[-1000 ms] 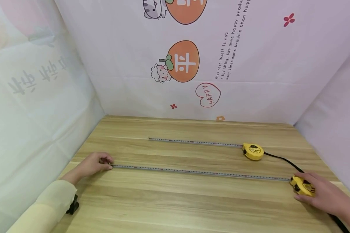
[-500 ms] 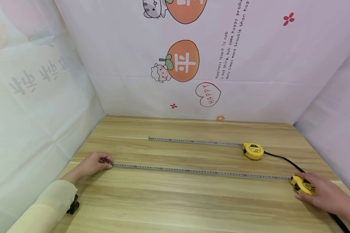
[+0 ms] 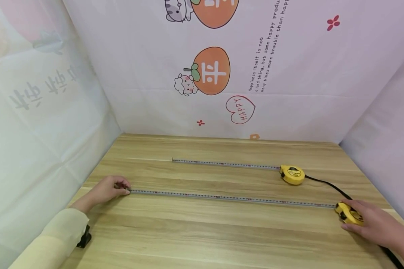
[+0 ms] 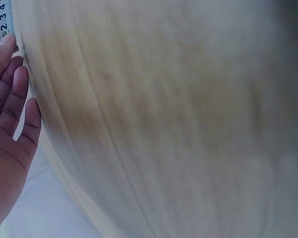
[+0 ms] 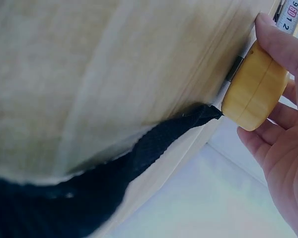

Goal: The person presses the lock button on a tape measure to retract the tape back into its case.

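2, 3, 4 on tape blade point(image 4: 3, 21)

The head camera looks forward and down; both wrist cameras view the same tabletop point(image 3: 202, 235) close up.

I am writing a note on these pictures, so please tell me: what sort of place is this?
Probably a small screened-off work corner indoors, perhaps set up for recording. The wood-grain table, the cartoon-printed backdrop behind it, and the left sheet and right sheet at its sides suggest this.
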Demonstrator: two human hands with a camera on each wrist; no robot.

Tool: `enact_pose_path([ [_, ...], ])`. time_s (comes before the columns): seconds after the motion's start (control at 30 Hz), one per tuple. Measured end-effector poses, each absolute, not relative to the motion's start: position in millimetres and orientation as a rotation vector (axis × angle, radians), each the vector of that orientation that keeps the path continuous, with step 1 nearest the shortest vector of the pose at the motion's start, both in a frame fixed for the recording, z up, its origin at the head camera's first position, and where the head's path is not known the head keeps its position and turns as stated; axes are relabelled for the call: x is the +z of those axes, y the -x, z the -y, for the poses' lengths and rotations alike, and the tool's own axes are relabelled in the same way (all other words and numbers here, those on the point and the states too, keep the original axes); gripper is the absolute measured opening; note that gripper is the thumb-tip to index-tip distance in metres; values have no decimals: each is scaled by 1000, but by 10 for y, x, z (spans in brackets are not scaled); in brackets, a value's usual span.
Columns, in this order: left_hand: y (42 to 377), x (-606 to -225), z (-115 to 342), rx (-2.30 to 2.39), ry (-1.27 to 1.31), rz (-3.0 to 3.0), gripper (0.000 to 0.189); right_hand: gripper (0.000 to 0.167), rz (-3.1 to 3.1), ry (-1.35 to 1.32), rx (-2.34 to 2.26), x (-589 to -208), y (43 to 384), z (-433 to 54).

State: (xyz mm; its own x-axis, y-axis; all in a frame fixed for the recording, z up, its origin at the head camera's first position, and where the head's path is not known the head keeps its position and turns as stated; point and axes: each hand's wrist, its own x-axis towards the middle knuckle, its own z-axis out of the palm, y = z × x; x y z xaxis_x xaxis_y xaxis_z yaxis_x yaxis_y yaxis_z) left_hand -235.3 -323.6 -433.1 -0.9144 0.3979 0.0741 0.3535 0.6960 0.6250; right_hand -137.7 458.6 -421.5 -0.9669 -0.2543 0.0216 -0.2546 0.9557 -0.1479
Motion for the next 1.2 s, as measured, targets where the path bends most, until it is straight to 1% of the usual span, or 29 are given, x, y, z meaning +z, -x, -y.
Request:
enact_pose_path([
  [0.47, 2330, -4306, 3223, 1034, -610, -2816, 7, 81, 3050, -414, 232, -4208, 1405, -4592],
  [0.63, 2333, -4258, 3217, 1052, -580, -2807, 8, 84, 2957, -477, 175, -4198, 1422, -4608],
  [0.83, 2333, -4158, 3207, 1082, -544, -2791, 10, 81, 2817, -564, 108, -4179, 1463, -4625],
  [1.03, 2350, -4099, 3222, 1129, -515, -2827, 10, 77, 2760, -632, 103, -4094, 1528, -4639],
  [1.2, 2376, -4075, 3260, 1197, -491, -2837, 11, 76, 2784, -605, 83, -4000, 1570, -4613],
])
